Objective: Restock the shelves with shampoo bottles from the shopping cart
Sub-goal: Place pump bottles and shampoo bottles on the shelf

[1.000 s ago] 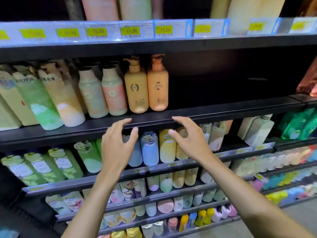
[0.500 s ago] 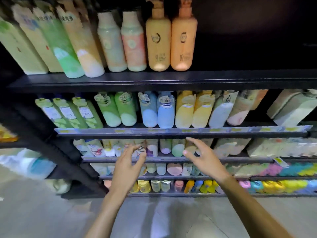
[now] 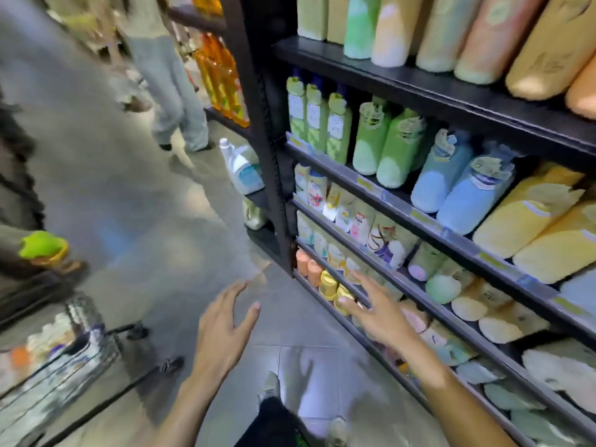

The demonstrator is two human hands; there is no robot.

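Head-worn view, downward, close beside shelves [image 3: 419, 217]

passer-by [image 3: 174, 101] on grey floor [image 3: 113, 195] | orange bottles [image 3: 222, 79] | white jug [image 3: 242, 169]

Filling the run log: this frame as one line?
left hand: open, empty, over grey floor | right hand: open, empty, before black metal shelving | chrome wire shopping cart: lower left, untouched

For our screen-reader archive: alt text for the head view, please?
Both hands are open and empty beside black shelves of pastel bottles: the left hand over the floor, the right hand spread before the lowest rows. A blurred shopping cart sits lower left, and another person stands up the aisle.
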